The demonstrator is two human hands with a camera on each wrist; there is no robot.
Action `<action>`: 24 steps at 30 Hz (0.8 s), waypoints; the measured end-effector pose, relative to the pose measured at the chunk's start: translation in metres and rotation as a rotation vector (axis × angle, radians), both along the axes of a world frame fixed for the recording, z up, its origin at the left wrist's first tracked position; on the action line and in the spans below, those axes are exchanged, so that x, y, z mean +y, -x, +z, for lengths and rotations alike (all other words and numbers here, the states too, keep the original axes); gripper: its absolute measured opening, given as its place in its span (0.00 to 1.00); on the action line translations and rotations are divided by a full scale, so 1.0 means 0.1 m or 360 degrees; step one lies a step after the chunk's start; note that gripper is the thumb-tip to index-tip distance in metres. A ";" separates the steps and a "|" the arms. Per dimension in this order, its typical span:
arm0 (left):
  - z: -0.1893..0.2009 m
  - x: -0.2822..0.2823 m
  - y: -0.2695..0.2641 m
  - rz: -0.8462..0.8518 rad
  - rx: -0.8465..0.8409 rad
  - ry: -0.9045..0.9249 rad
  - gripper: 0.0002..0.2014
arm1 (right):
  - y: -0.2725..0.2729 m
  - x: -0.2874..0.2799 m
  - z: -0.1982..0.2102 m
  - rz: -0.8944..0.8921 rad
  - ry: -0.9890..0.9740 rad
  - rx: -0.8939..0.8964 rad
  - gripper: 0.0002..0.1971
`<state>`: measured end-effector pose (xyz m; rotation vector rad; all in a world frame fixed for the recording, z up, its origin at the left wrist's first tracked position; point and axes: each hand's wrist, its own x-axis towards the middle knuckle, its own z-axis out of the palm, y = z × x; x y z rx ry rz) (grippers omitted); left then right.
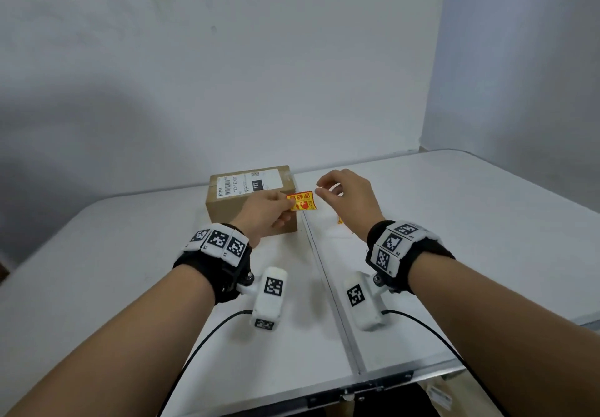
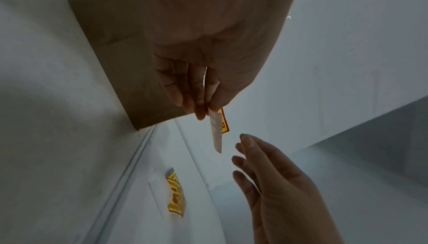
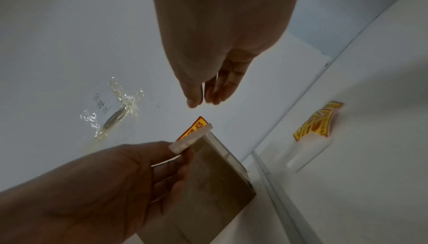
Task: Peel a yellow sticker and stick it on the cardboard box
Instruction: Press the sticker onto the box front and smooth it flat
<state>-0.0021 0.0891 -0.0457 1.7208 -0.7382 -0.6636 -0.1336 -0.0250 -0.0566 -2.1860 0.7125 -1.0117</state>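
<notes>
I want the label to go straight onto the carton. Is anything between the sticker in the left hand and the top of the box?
Nothing visible. The left hand pinches the yellow sticker beside the cardboard box, whose brown top near the white label is bare.

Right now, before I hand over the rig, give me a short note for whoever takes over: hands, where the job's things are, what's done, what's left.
Left hand: pinches one end of the yellow sticker, held in the air just in front of the cardboard box.
Right hand: thumb and fingertips close together beside the sticker's free end, apparently empty and not touching it.
Box: on the white table, shipping label on top.
Spare stickers lie on the table to the right of the box.
Done: one sticker picked up.
Left: whether the backing is off is unclear; finish peeling, then stick it on the box.
</notes>
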 end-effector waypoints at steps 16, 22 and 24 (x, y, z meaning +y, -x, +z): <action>-0.05 0.37 -0.35 0.0008 -0.0199 0.0093 0.03 | -0.55 0.23 0.02 0.0209 0.0019 0.0119 0.02; -0.07 0.51 -0.52 0.0043 -0.0310 0.0019 0.12 | -0.67 0.25 0.01 0.0222 0.0112 0.0257 0.05; -0.03 0.57 -0.59 0.0164 -0.0404 0.0096 0.15 | -0.68 0.24 0.01 0.0203 0.0140 0.0253 0.05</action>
